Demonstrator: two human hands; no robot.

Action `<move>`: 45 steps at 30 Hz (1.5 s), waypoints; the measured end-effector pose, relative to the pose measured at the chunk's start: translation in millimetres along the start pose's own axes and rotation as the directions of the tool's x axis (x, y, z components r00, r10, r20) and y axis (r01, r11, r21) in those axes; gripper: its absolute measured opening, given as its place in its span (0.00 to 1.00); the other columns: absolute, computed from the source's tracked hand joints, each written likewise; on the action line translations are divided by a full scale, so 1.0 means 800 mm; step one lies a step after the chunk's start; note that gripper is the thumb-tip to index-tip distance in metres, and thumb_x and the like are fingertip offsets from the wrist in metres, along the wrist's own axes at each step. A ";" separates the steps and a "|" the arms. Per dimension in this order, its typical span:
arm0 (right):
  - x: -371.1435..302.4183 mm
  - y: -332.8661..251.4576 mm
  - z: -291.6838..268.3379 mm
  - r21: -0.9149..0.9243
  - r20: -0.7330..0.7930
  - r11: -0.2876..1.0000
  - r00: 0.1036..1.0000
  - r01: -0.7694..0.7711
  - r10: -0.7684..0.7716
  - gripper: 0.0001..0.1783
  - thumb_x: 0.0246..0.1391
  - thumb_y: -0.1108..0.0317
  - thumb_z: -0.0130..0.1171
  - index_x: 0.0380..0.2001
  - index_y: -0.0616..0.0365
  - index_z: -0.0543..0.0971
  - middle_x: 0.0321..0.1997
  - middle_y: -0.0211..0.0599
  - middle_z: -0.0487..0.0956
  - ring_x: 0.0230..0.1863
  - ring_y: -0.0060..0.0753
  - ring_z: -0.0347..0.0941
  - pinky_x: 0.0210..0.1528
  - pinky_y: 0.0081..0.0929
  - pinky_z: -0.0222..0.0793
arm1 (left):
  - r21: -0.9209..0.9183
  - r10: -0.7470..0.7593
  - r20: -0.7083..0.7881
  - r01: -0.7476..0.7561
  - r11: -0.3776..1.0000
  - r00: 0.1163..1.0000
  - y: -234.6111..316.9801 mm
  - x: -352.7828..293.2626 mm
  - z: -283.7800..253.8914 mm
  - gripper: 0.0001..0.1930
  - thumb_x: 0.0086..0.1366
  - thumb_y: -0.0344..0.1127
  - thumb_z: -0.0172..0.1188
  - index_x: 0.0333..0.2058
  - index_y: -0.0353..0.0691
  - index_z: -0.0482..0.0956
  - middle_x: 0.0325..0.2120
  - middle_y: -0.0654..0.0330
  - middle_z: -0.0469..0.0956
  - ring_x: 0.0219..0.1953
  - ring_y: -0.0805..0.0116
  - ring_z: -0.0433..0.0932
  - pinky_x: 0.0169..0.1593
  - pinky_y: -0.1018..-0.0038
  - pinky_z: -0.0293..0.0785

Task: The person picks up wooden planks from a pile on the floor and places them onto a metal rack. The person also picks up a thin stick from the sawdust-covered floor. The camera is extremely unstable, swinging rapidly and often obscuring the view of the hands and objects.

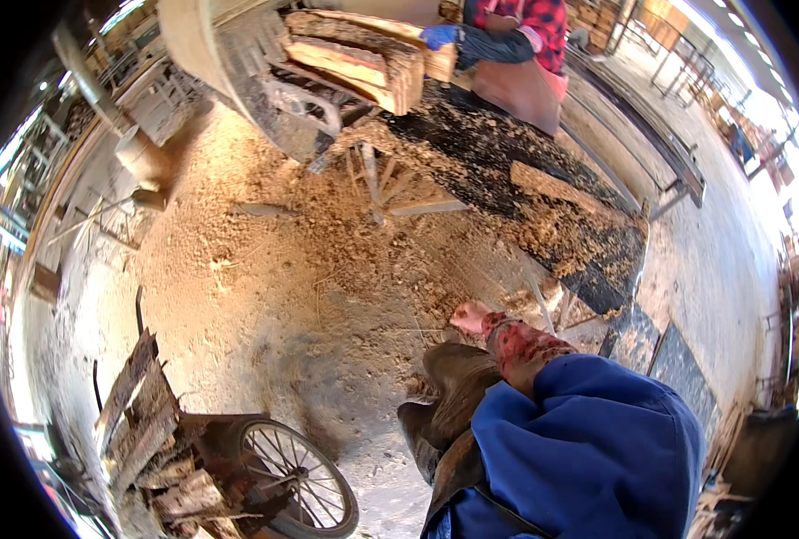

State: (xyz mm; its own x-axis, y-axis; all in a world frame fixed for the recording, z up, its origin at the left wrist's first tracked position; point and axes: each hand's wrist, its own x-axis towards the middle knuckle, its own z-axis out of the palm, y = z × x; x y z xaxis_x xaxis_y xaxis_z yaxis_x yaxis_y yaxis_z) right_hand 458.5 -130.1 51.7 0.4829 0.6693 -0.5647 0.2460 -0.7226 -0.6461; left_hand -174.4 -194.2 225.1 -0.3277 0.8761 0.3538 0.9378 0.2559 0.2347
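Observation:
My right hand (471, 316) hangs at my side with its fingers curled in, and nothing shows in it. A red patterned cover wraps that forearm below a blue sleeve (597, 431). Nearest to the hand is the sawdust-strewn black tabletop (628, 265), a little apart from it. My left hand is out of view. At the far side, a co-worker's blue-gloved hand (440, 36) rests on the end of several rough-sawn timber pieces (345, 61). These lie on a machine with a curved, pale housing (193, 45).
A wheeled cart (345, 499) loaded with bark-edged wood offcuts (148, 431) stands at lower left. Sawdust (264, 234) covers much of the floor. A board (565, 190) lies on the black table. A pale round post base (139, 154) stands at far left.

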 end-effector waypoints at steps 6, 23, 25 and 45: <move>0.030 0.011 -0.158 -0.090 -0.335 0.991 0.934 0.096 -0.121 0.17 0.45 0.55 0.60 0.30 0.59 0.78 0.25 0.34 0.79 0.27 0.25 0.75 0.30 0.24 0.71 | -0.813 0.202 0.515 0.399 0.423 0.833 -0.013 -0.011 0.116 0.14 0.56 0.21 0.51 0.43 0.27 0.70 0.26 0.57 0.71 0.28 0.67 0.68 0.32 0.76 0.68; 0.187 0.157 -0.550 -0.406 -0.411 0.813 0.878 -0.417 0.245 0.52 0.35 0.50 0.66 0.63 0.52 0.54 0.68 0.41 0.47 0.66 0.52 0.43 0.64 0.48 0.47 | -0.345 0.254 0.691 0.001 0.939 0.677 0.439 -0.033 0.178 0.16 0.60 0.42 0.55 0.40 0.35 0.77 0.36 0.51 0.77 0.39 0.60 0.74 0.44 0.70 0.69; 0.196 0.165 -0.563 -0.457 -0.341 0.774 0.890 -0.438 0.303 0.55 0.33 0.50 0.68 0.64 0.49 0.51 0.69 0.40 0.44 0.68 0.53 0.39 0.64 0.55 0.42 | -0.325 0.234 0.707 0.012 0.946 0.668 0.454 -0.045 0.176 0.17 0.60 0.44 0.56 0.42 0.37 0.77 0.36 0.51 0.77 0.40 0.59 0.74 0.46 0.69 0.69; 0.213 0.183 -0.584 -0.409 -0.475 0.904 0.875 -0.125 -0.095 0.13 0.50 0.69 0.52 0.38 0.62 0.76 0.32 0.52 0.75 0.34 0.54 0.72 0.33 0.41 0.66 | -0.459 0.066 0.776 0.490 0.741 0.627 0.522 -0.096 0.212 0.12 0.53 0.31 0.62 0.34 0.29 0.76 0.22 0.62 0.78 0.24 0.76 0.74 0.30 0.79 0.71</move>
State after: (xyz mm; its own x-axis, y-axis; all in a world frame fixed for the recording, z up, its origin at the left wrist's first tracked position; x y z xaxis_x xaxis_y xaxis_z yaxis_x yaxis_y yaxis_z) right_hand 969.1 -202.8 100.9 0.7985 0.5717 -0.1886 0.5063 -0.8073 -0.3033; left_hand 261.5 -85.0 142.3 -0.0539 0.8834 -0.4655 0.4820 0.4312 0.7627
